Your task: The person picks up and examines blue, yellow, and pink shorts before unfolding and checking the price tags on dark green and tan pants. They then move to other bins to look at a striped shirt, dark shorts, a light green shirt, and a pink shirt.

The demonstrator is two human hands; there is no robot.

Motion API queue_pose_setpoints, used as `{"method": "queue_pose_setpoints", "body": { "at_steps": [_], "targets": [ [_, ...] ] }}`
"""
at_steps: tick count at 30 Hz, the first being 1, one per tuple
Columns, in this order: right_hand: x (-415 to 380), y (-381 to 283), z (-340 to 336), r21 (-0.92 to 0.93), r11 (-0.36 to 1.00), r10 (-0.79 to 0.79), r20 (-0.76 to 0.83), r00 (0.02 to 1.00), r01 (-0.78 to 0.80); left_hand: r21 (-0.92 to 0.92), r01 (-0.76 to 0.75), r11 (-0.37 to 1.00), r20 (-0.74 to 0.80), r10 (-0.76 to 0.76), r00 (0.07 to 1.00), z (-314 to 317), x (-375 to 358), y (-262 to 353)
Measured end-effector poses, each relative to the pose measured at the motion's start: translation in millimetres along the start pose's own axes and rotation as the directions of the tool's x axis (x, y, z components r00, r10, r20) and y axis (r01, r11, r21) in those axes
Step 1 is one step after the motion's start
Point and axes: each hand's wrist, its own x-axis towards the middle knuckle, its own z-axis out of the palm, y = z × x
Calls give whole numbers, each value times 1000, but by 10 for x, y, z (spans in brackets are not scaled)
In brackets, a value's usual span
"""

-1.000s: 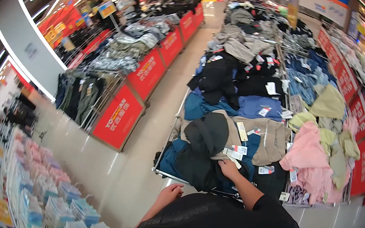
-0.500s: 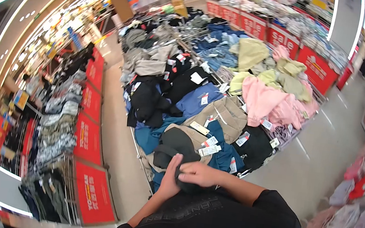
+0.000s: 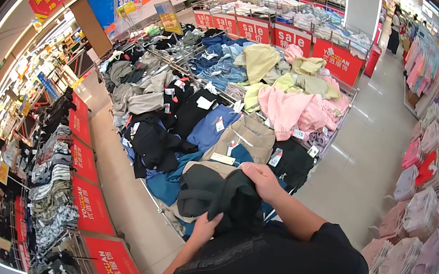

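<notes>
A dark grey-green garment, partly folded over itself, lies at the near end of the clothes table. My left hand grips its lower edge, with the thumb on top of the cloth. Higher up and to the right, my right hand pinches the raised upper edge of the same garment. Underneath and around it are a teal garment and beige trousers with a paper tag. Black clothing sits to the left, and another black piece with tags lies beyond my right hand.
Pink, yellow and denim clothes are heaped farther back on the table. Red sale signs stand behind it. A rack of folded clothes is on the left, and hanging garments line the right.
The dark garment has been spread wider. My right hand has moved up and right with its edge, while my left hand has shifted slightly down. The head view has turned right.
</notes>
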Motion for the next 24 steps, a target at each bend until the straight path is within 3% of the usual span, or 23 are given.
{"method": "queue_pose_setpoints", "body": {
  "at_steps": [1, 2, 5, 7, 9, 12, 13, 15, 18, 21, 22, 24],
  "targets": [
    [52, 19, -34, 19, 997, 74, -41, 996, -73, -93, -34, 995, -36, 31, 999, 4, 11, 112],
    [117, 96, -67, -123, 992, 34, -63, 997, -42, -180, -70, 981, -81, 56, 995, 14, 30, 192],
    [255, 641, -212, -496, 867, 12, 104, 995, 41, -583, -188, 790, -196, 88, 977, 94, 240, 341],
    [325, 1304, -432, -491, 858, 85, 426, 901, 151, -561, -274, 781, -237, 166, 957, 178, 296, 556],
    [225, 903, -360, -598, 799, 429, 490, 759, -65, -484, -362, 797, -238, 278, 931, 291, 343, 725],
    [263, 1073, -662, -525, 845, 438, 576, 690, -99, -564, -390, 728, -296, 262, 918, 520, 405, 945],
    [310, 658, -759, -544, 818, 543, 620, 566, -189, -577, -410, 706, -306, 279, 910, 608, 428, 1020],
    [279, 263, -956, -547, 819, 523, 590, 615, -172, -595, -465, 656, -341, 318, 885, 759, 491, 1186],
    [346, 616, -1295, -535, 843, 463, 663, 588, -60, -620, -494, 609, -309, 389, 868, 1006, 575, 1466],
    [188, 327, -1483, -550, 830, 355, 646, 676, 90, -603, -534, 593, -328, 425, 843, 1202, 670, 1748],
    [160, 88, -1499, -647, 762, 473, 571, 670, 14, -591, -545, 594, -340, 429, 837, 1273, 710, 1832],
    [313, 578, -1671, -599, 800, 456, 638, 620, 27, -571, -587, 574, -369, 459, 808, 1378, 767, 2014]
  ]
}}
